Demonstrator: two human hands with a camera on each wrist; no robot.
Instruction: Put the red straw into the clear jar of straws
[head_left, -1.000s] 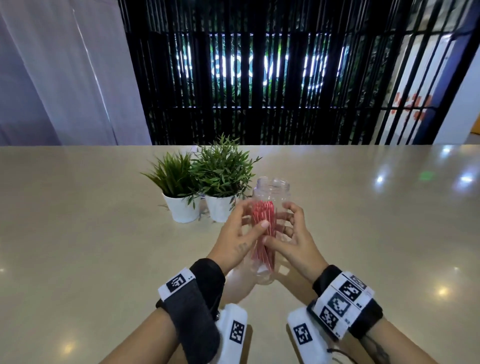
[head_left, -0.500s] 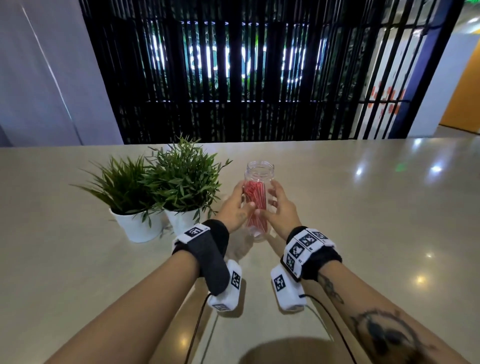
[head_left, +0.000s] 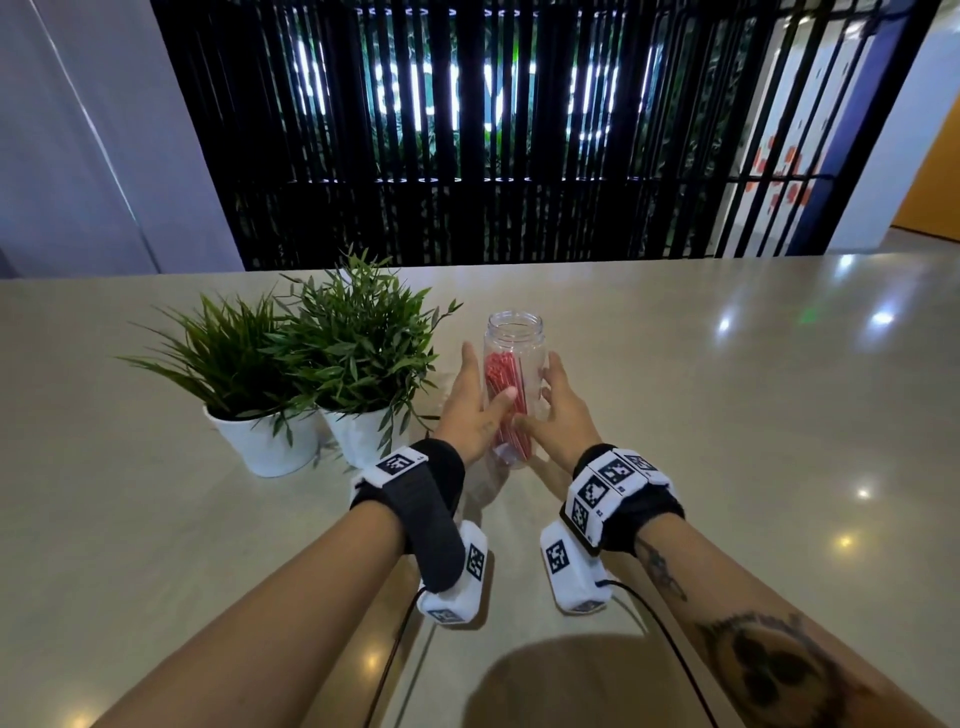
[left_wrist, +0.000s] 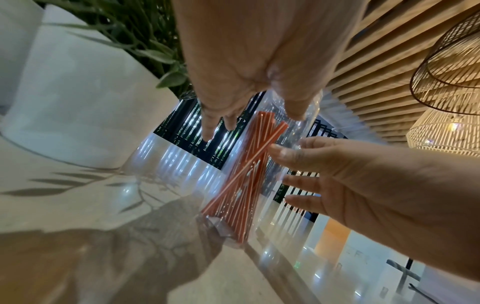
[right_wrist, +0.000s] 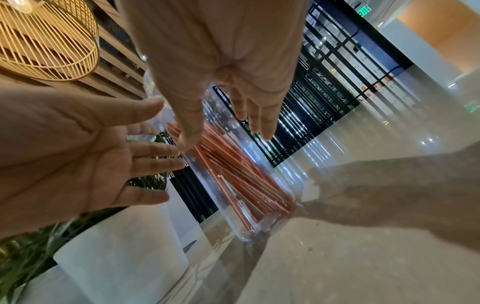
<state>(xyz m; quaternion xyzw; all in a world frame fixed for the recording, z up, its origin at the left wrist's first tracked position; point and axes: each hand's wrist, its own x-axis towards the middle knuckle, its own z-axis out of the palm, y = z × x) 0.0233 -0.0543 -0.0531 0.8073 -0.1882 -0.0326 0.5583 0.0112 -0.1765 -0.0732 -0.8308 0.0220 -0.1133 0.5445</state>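
A clear jar stands upright on the beige table, its mouth uncovered. A bundle of red straws leans inside it, one crossing the others in the left wrist view. My left hand is at the jar's left side with straight fingers, its thumb lying across the front of the glass. My right hand is at the jar's right side, fingers also straight, as in the right wrist view. Neither hand holds a loose straw.
Two green plants in white pots stand close to the left of the jar, leaves reaching toward my left hand. A black slatted screen rises behind the table's far edge. Wrist cables trail toward me.
Both hands had their fingers curled round the jar; now the fingers are straightened beside it. The jar has moved away from me, to beside the plants.
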